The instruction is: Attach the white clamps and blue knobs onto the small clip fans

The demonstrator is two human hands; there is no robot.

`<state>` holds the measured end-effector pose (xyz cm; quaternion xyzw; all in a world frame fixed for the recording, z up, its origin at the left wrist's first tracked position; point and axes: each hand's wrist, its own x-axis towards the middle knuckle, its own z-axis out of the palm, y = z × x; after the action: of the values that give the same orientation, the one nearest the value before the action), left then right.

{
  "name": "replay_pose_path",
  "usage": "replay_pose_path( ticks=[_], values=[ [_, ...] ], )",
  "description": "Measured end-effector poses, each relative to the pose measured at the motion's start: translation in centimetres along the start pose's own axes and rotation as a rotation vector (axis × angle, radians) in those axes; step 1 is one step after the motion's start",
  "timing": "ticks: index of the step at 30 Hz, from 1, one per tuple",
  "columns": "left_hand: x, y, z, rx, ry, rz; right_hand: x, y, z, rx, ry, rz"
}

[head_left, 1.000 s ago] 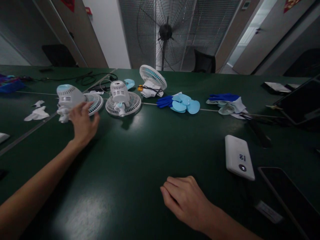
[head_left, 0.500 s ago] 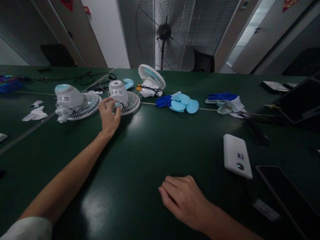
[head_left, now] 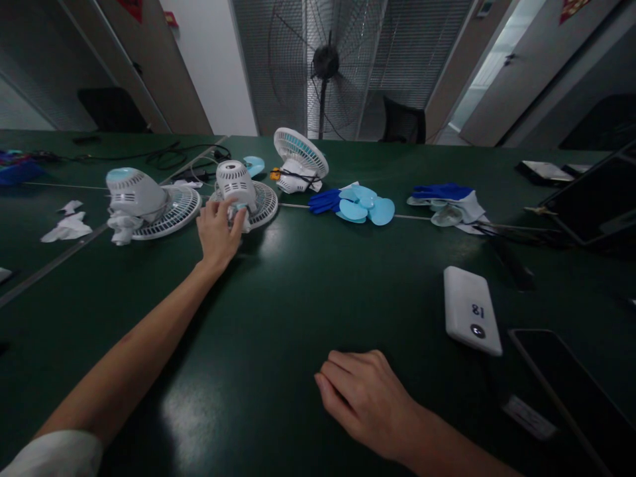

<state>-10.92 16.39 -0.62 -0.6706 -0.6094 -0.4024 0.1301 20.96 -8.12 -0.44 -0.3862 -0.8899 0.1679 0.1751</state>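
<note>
On the green table [head_left: 298, 285], the middle white fan [head_left: 236, 177] lies on its grille [head_left: 267, 204], left of centre toward the far edge, nearer our left hand [head_left: 218, 235] than our right hand [head_left: 362, 394], which rests toward the near edge, fingers folded together. Our left fingers and thumb curl around the fan's neck [head_left: 246, 222], which points toward us, though we cannot tell whether they clamp it.

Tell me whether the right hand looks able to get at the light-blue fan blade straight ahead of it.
Probably yes, with a forward reach: the right hand is loosely curled, and nothing visible stands between it and the light-blue fan blade.
</note>
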Motion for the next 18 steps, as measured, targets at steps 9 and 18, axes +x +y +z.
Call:
replay_pose_path(
  ticks=[9, 18],
  values=[
    [-0.13, 0.27, 0.32, -0.036, -0.026, 0.043, 0.15, 0.01, -0.06, 0.004, 0.005, 0.003],
    [-0.12, 0.20, 0.30, -0.091, -0.066, 0.061, 0.10, -0.03, 0.11, -0.015, 0.038, -0.015]
  ],
)
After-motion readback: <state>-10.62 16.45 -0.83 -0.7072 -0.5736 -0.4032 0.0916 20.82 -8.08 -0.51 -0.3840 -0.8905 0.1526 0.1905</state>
